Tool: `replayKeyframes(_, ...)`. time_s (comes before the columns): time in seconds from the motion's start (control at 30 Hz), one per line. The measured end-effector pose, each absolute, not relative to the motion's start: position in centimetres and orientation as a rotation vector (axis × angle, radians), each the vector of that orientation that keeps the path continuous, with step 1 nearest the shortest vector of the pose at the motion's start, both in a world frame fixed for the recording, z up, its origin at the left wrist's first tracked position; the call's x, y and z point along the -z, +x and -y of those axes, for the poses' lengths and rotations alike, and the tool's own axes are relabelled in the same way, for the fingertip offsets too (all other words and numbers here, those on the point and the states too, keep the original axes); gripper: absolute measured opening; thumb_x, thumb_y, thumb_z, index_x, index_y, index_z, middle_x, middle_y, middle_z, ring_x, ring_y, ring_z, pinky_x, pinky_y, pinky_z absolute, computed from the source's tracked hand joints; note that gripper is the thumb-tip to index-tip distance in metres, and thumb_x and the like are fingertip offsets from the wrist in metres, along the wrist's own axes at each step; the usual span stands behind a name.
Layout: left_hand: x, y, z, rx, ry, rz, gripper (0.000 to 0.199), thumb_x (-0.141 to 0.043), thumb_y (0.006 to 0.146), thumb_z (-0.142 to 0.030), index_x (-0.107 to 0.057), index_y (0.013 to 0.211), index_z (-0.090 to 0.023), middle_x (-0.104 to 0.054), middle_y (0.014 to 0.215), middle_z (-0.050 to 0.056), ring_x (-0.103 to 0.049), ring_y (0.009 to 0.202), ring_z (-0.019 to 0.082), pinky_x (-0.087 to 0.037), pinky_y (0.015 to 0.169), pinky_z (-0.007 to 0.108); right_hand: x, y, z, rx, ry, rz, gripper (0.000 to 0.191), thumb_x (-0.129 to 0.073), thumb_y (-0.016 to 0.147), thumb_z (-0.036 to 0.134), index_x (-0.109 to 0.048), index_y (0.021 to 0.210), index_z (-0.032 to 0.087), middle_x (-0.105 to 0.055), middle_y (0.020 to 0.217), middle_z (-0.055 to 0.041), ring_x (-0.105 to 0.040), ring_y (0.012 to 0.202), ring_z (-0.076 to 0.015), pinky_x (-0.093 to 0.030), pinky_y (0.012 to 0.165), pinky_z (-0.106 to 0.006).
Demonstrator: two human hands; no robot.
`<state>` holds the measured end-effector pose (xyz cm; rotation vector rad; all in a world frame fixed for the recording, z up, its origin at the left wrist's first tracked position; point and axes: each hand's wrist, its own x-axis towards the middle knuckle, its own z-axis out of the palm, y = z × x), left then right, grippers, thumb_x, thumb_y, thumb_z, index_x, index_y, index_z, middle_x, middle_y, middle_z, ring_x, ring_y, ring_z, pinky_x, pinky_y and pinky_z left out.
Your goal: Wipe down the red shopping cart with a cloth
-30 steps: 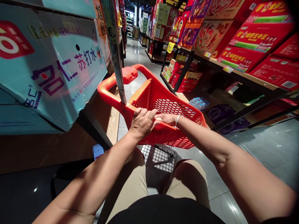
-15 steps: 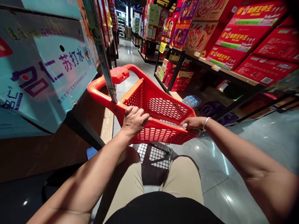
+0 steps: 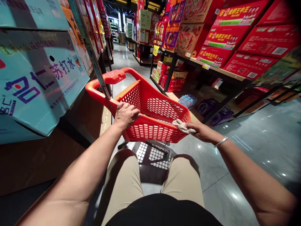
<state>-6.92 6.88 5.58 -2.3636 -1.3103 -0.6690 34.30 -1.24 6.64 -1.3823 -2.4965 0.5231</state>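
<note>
A red plastic shopping cart (image 3: pixel 160 133) with perforated walls stands side-on before my knees, its handle end at the left. My left hand (image 3: pixel 126 115) is closed over the near top rim, close to the handle. A crumpled, pale cloth (image 3: pixel 183 126) lies against the rim at the cart's right end. Its right part is pinched in my right hand (image 3: pixel 198 130), which has a silver bangle at the wrist. A metal post (image 3: pixel 90 50) rises by the handle and hides a bit of it.
Light-blue cartons (image 3: pixel 37 72) are stacked close at the left. On the right, a shelf (image 3: pixel 225 72) bears red boxes (image 3: pixel 229 37), with purple packs (image 3: pixel 208 106) and bottled water (image 3: pixel 187 100) below. An aisle runs back between the shelves over a shiny tiled floor (image 3: pixel 225 163).
My right hand has moved out from inside the cart to its right end, and more of the cloth shows. The cart, my left hand and the surroundings have shifted left in view.
</note>
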Motion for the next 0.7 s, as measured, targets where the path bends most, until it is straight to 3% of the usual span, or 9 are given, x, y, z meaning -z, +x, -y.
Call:
replayKeyframes(0.07, -5.6, -6.8, -7.0, 0.693, -2.381, 1.337, 0.029, -0.053, 0.095, -0.045, -0.076, 0.092, -0.027, -0.072, 0.096, 0.006, -0.058, 0.103, 0.028, -0.037, 0.106, 0.053, -5.2, 33.4, 2.2, -0.312, -1.400, 2.415, 0.042, -0.050, 0.078, 0.006, -0.069, 0.112, 0.021, -0.069, 0.115, -0.0077, -0.061, 0.103, -0.0228, -0.045, 0.090, -0.037)
replayKeyframes(0.13, -5.3, -5.7, -6.5, 0.737, -2.406, 1.344, 0.023, -0.056, 0.093, -0.037, -0.075, 0.104, -0.029, -0.071, 0.117, 0.005, -0.054, 0.121, 0.031, -0.024, 0.116, 0.061, -3.7, 31.5, 3.0, -0.095, -1.449, 2.289, 0.051, -0.048, 0.073, 0.002, -0.067, 0.116, 0.020, -0.067, 0.122, -0.0101, -0.060, 0.111, -0.0250, -0.043, 0.094, -0.040)
replayKeyframes(0.2, -4.6, -3.6, -5.3, 0.737, -2.478, 1.310, 0.031, -0.058, 0.091, -0.028, -0.071, 0.119, -0.030, -0.061, 0.140, 0.005, -0.041, 0.139, 0.034, -0.010, 0.120, 0.068, -2.4, 29.3, 3.8, 0.057, -1.492, 2.170, 0.055, -0.048, 0.071, 0.001, -0.066, 0.119, 0.020, -0.065, 0.128, -0.0112, -0.057, 0.116, -0.0260, -0.043, 0.096, -0.042)
replayKeyframes(0.23, -4.1, -2.3, -4.5, 0.707, -2.557, 1.267, 0.035, -0.058, 0.090, -0.028, -0.069, 0.124, -0.030, -0.058, 0.144, 0.005, -0.038, 0.142, 0.033, -0.009, 0.121, 0.068, -1.8, 28.5, 4.1, 0.095, -1.502, 2.128, 0.056, -0.049, 0.070, 0.001, -0.065, 0.120, 0.020, -0.064, 0.130, -0.0109, -0.057, 0.116, -0.0257, -0.044, 0.097, -0.042)
replayKeyframes(0.37, -2.1, 2.5, -1.3, 0.676, -2.772, 1.214, 0.051, -0.058, 0.092, -0.040, -0.058, 0.140, -0.024, -0.060, 0.139, 0.010, -0.045, 0.138, 0.031, -0.007, 0.125, 0.063, -0.7, 27.6, 5.6, 0.144, -1.467, 2.081, 0.060, -0.050, 0.069, 0.000, -0.065, 0.122, 0.022, -0.063, 0.132, -0.0087, -0.056, 0.117, -0.0252, -0.045, 0.097, -0.042)
replayKeyframes(0.53, -1.2, 3.8, -0.7, 0.750, -2.831, 1.193, 0.051, -0.064, 0.087, -0.047, -0.061, 0.137, -0.036, -0.062, 0.132, 0.005, -0.042, 0.139, 0.033, 0.009, 0.122, 0.068, -1.0, 30.5, 6.0, 0.137, -1.387, 2.191, 0.062, -0.048, 0.067, -0.003, -0.067, 0.119, 0.024, -0.064, 0.130, -0.0063, -0.058, 0.115, -0.0240, -0.044, 0.096, -0.041)
replayKeyframes(0.7, -1.3, 4.5, -2.1, 0.752, -2.901, 1.223, 0.052, -0.066, 0.085, -0.050, -0.063, 0.134, -0.035, -0.063, 0.128, 0.005, -0.039, 0.142, 0.033, 0.017, 0.120, 0.066, -1.9, 32.9, 3.6, 0.138, -1.546, 2.231, 0.054, -0.048, 0.065, -0.004, -0.071, 0.107, 0.021, -0.068, 0.121, -0.0060, -0.060, 0.101, -0.0214, -0.042, 0.085, -0.035)
